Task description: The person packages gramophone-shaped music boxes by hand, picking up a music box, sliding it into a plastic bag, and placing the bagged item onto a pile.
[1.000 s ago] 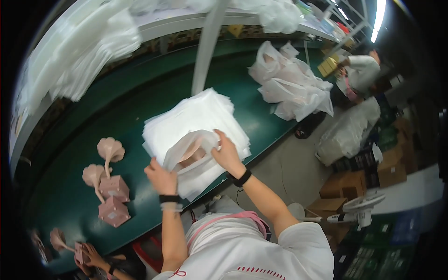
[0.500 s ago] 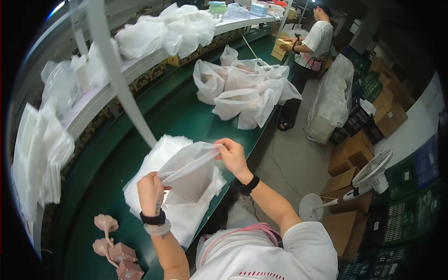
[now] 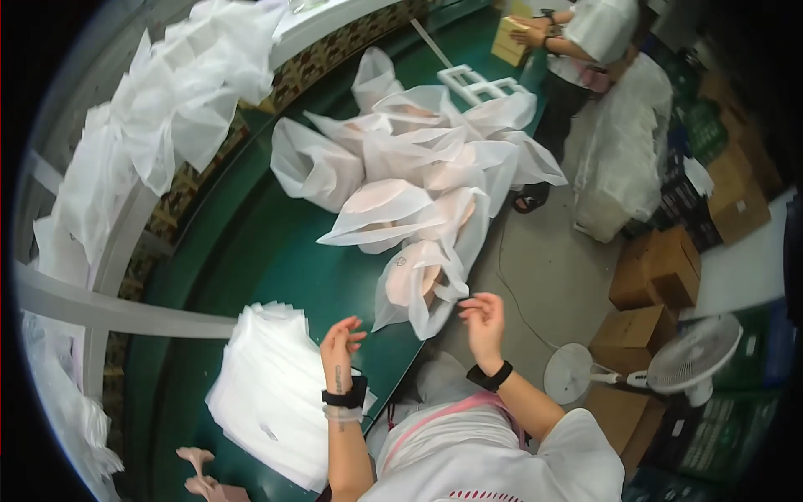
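A translucent white bag [image 3: 411,284] with a pale pink round-topped thing inside stands on the green bench [image 3: 251,263], at the near end of a group of similar filled bags [image 3: 418,151]. My right hand [image 3: 483,322] is just beside its lower right edge, fingers slightly bent and apart, holding nothing that I can see. Over the bench, left of that bag, my left hand [image 3: 340,341] is empty with its fingers loosely spread. A stack of flat white bags [image 3: 272,389] lies left of my left forearm. Pink horn-shaped ornaments [image 3: 201,477] are partly cut off at the lower left.
More white bags [image 3: 180,84] lie along the raised shelf at left, with a white post [image 3: 134,305] crossing below. Ahead, a person [image 3: 598,38] handles a yellow box [image 3: 508,42]. Cartons [image 3: 657,268], a floor fan [image 3: 694,356] and crates stand to the right.
Both hands have let go of the bag they held open over the stack. A filled bag now stands at the group's near end. The view has shifted, and the hands are apart.
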{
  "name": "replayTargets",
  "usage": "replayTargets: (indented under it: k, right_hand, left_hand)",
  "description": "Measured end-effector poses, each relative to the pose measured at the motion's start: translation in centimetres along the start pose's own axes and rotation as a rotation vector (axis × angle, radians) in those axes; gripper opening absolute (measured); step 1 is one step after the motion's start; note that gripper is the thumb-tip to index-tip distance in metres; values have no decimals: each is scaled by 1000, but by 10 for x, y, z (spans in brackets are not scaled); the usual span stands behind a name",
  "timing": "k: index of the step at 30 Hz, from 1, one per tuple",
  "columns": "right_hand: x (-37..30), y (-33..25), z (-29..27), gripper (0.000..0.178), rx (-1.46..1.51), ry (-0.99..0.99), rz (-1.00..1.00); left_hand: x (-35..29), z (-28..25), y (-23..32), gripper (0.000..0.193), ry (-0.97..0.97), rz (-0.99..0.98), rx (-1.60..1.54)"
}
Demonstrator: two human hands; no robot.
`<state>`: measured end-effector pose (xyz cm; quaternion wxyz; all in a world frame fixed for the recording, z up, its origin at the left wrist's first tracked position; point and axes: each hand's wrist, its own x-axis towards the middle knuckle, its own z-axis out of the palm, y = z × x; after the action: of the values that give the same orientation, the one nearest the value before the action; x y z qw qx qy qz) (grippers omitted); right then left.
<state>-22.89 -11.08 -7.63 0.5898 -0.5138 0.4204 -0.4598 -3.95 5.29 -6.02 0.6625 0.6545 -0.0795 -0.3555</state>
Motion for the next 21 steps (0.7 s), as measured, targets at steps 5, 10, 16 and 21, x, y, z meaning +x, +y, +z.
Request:
replayTargets:
  k: [5,10,16,21]
  right_hand:
    - [56,-67,17,17,-107,-171,-280]
    - [90,-117,105,15,-640,-755,-529]
    - [60,-122,158,18,-969,-1000,-840]
    - [21,-108,47,10,-605,-1210,-746]
  left_hand:
    - [99,-15,-53,21,112,39,29]
    - [193,39,-74,27,368,323,178]
    - [219,82,-85,25,266,72,393]
    - [224,76,-114,29,45,-13,-175]
